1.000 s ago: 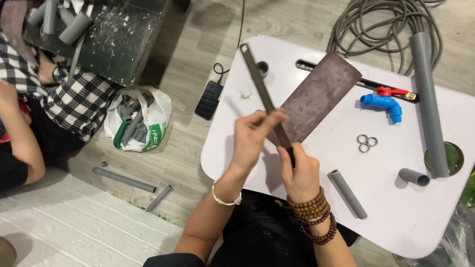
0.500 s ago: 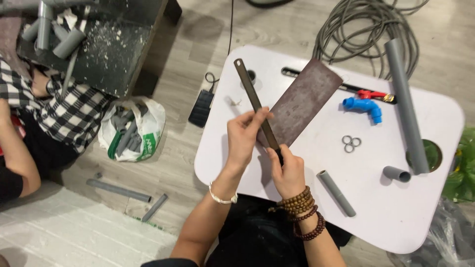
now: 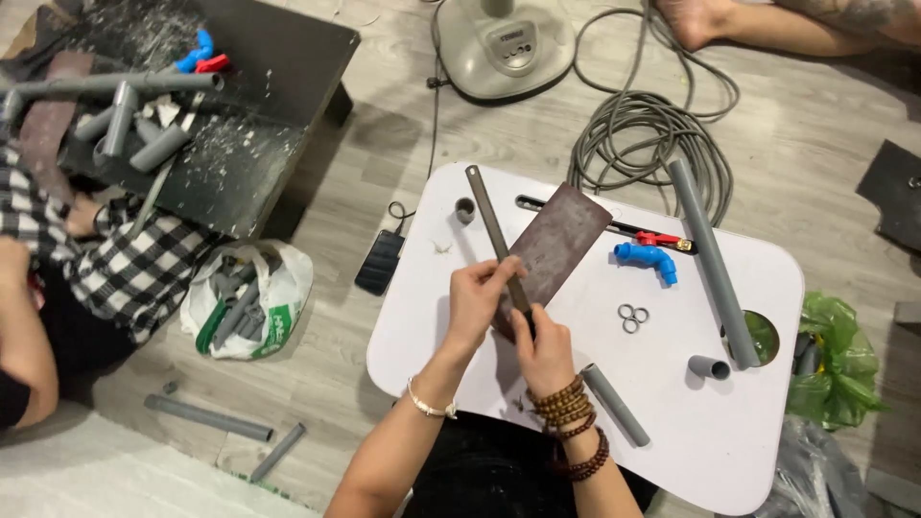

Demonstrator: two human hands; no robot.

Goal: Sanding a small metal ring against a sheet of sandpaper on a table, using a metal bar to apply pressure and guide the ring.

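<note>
My left hand [image 3: 477, 300] grips the near end of a long thin metal saw blade [image 3: 491, 223] that points away across the white table [image 3: 748, 441]. My right hand [image 3: 543, 347], with bead bracelets on the wrist, holds the lower edge of a dark brown sheet of sandpaper [image 3: 556, 247] lying beside the blade. Both hands meet above the table's near left part. The blade crosses the sheet's left edge.
On the table lie a long grey pipe [image 3: 712, 259], a short pipe [image 3: 614, 404], a small pipe stub [image 3: 708, 366], a blue elbow fitting [image 3: 649, 260], small rings [image 3: 632, 317]. Coiled hose [image 3: 643, 125], a fan base [image 3: 506, 43] and a black phone [image 3: 380, 261] sit on the floor. Another person in a checked shirt [image 3: 134, 269] sits left by a bag of pipes [image 3: 245, 302].
The camera view has shifted, showing more floor at the top. My hands keep the same hold on the blade and sandpaper.
</note>
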